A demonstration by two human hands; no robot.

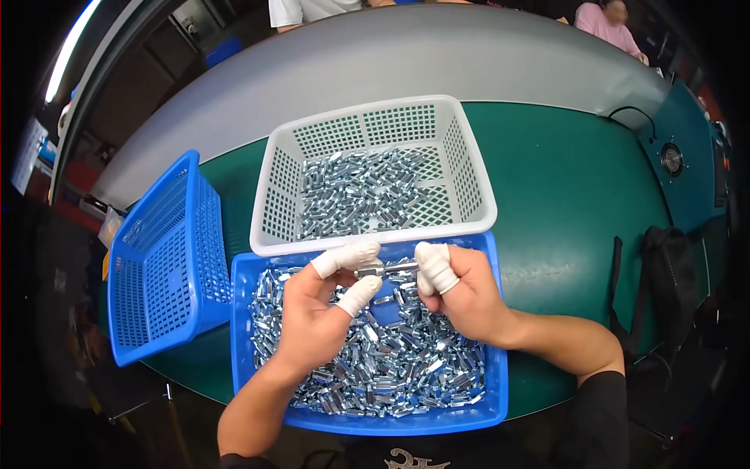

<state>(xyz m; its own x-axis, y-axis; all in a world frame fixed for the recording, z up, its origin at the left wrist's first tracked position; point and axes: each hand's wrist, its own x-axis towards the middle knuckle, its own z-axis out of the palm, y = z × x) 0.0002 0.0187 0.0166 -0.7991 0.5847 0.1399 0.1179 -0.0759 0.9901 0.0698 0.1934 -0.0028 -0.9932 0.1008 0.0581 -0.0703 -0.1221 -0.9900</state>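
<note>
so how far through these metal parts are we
Done: the white plastic basket holds a layer of small shiny metal parts. In hand: both hands, left and right, grip one metal piece. Left: the blue plastic tray remains heaped with parts.

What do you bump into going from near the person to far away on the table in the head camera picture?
blue tray of shiny metal pieces → left hand and right hand holding one metal piece together → white basket with more metal pieces → grey table edge → other people
</note>
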